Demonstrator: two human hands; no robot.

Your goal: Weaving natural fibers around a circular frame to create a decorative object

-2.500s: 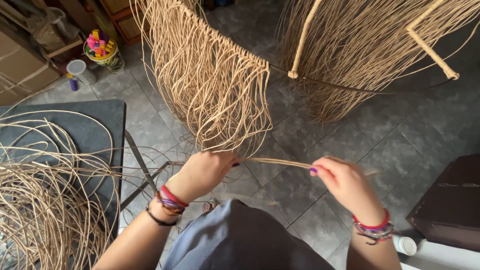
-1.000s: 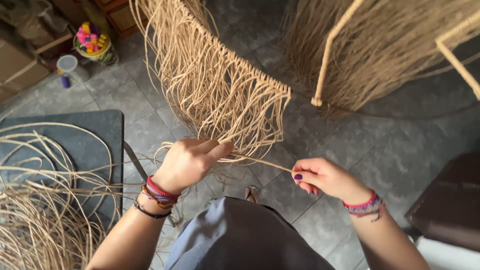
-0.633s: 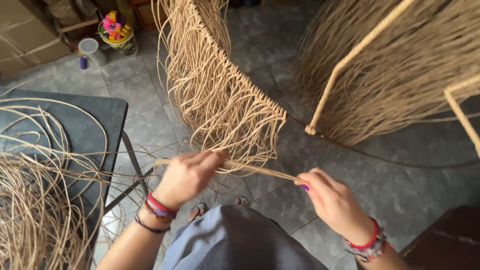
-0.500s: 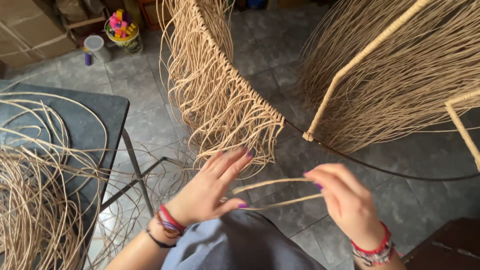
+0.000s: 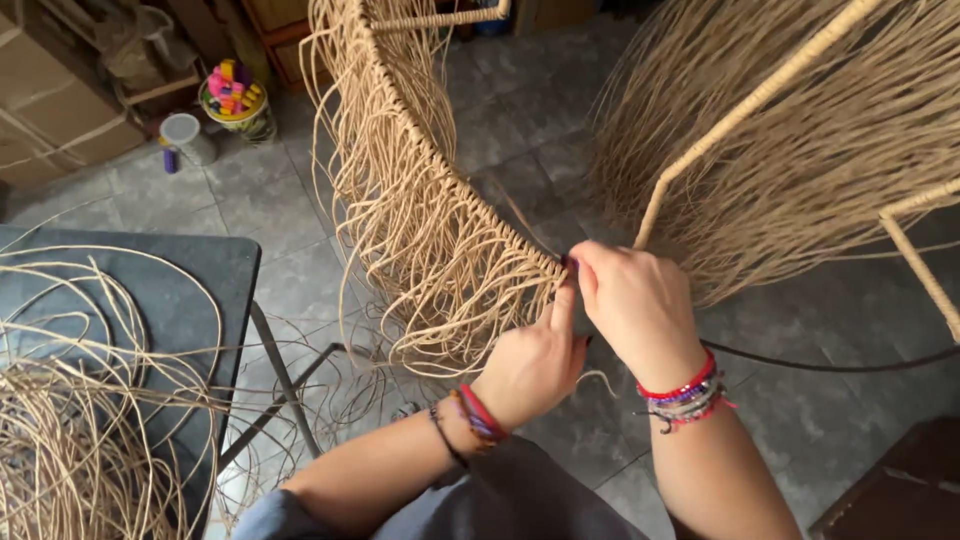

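In the head view, both hands are working at the end of the woven edge on the curved frame [image 5: 440, 170]. The left hand [image 5: 535, 365] and right hand [image 5: 630, 300] are pinching their fingers narrowly on a thin rattan strand [image 5: 597, 378] there. Hanging strands [image 5: 440, 290] are crowding the spot, so the strand could be snagging or slipping loose. More coils are lying on the worktop [image 5: 215, 290].
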